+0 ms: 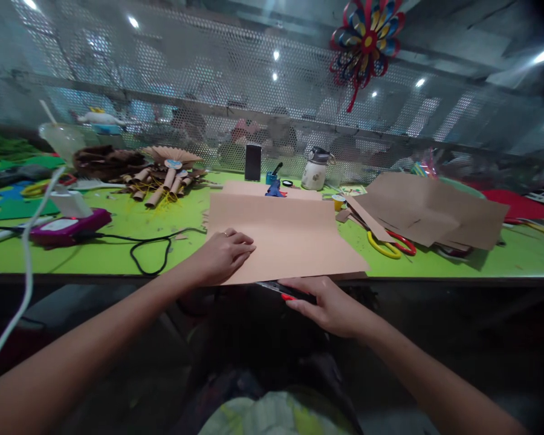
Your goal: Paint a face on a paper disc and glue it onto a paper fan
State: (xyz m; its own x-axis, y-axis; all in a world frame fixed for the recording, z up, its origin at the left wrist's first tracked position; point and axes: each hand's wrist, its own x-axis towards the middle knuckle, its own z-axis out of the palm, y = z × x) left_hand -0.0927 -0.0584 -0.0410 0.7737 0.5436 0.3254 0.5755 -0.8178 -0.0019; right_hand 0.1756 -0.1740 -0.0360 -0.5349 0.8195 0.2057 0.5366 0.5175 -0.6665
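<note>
A sheet of brown kraft paper [285, 235] lies at the front edge of the green table, its far part folded up. My left hand [226, 251] rests palm down on the sheet's left side, fingers stretched loosely over it, with a ring on one finger. Just off the table's edge, my right hand [329, 305] is closed around a black utility knife [301, 294] with a red slider. The knife's blade points left, at the paper's near edge; whether it touches the paper is hard to tell. A blue clip-like tool [275, 189] sits behind the fold.
Right of the sheet are scissors [384, 246] with yellow and red handles and more brown paper [435, 208]. A purple power strip [70, 226] with a black cable is at left, near paper rolls [163, 190]. A phone [252, 163] and a bottle [315, 171] stand behind.
</note>
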